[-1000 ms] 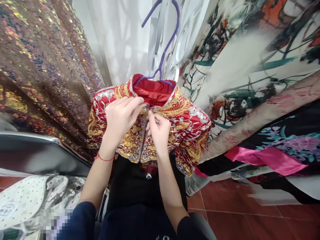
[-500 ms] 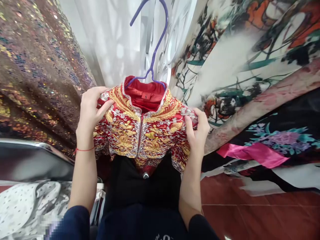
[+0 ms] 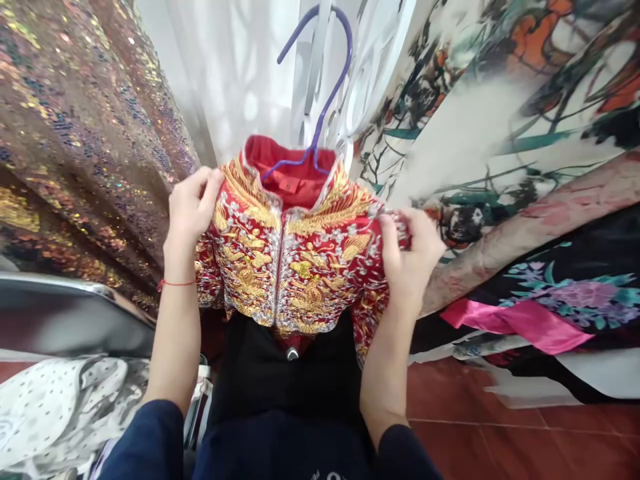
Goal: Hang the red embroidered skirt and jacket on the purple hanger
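Observation:
A small red jacket (image 3: 300, 267) with gold and silver embroidery hangs on a purple hanger (image 3: 320, 107) in front of me, its front closed. My left hand (image 3: 193, 203) pinches the jacket's left shoulder, fingers closed on the cloth. My right hand (image 3: 410, 250) grips the right shoulder the same way. A red string circles my left wrist. A black garment (image 3: 285, 373) lies on my lap below the jacket.
Brown sequinned fabric (image 3: 75, 133) hangs at the left, a white curtain (image 3: 235, 73) behind. Printed floral fabrics (image 3: 500, 120) and a pink sash (image 3: 525, 323) hang at the right. A dark metal-edged surface (image 3: 65, 313) and dotted white cloth (image 3: 50, 407) lie lower left. Red floor tiles (image 3: 500, 440) lie lower right.
A second ago both hands worked at the collar fastening in the middle. They then moved apart to the shoulders, and the jacket has since been lifted slightly.

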`<state>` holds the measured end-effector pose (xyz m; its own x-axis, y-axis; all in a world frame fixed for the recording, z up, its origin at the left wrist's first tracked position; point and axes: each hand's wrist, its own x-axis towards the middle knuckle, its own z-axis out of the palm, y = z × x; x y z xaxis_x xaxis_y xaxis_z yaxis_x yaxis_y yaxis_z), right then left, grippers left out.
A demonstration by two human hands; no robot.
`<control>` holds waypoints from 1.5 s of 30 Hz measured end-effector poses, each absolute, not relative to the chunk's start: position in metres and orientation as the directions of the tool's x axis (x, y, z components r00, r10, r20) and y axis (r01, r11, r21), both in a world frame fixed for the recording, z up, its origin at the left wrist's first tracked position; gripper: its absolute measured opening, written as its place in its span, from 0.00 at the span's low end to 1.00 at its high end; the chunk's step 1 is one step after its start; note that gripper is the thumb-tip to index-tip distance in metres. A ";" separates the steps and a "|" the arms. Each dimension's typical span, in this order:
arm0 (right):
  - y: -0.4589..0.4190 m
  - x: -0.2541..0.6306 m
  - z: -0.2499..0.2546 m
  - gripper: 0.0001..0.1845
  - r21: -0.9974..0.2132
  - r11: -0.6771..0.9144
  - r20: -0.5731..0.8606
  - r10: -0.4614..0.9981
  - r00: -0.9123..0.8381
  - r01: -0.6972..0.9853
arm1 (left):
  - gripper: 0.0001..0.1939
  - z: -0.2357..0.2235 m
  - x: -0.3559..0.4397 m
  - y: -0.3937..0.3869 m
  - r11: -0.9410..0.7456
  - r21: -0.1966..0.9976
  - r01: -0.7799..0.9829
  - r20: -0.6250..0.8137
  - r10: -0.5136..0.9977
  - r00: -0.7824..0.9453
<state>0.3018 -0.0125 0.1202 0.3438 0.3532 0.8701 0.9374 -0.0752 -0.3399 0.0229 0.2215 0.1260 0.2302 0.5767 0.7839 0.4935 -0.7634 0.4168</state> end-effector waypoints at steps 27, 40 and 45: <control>0.064 0.233 0.025 0.61 -0.053 -0.464 0.681 0.631 0.371 0.884 | 0.25 0.093 0.026 0.180 -0.659 0.462 0.594 0.806 0.591 0.028; 0.053 0.233 -0.031 0.52 0.011 -0.318 0.529 0.806 0.265 0.948 | 0.24 0.091 0.027 0.188 -0.643 0.477 0.599 0.793 0.609 0.021; 0.044 0.245 -0.027 0.49 0.030 -0.196 0.506 0.849 0.154 0.980 | 0.24 0.090 0.033 0.178 -0.544 0.540 0.642 0.755 0.650 -0.084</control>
<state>0.2453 0.0444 -0.0272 0.1542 0.8489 0.5056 0.9801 -0.1961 0.0303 0.0329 0.1781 0.0903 -0.0840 0.6501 0.7552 0.6420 -0.5443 0.5399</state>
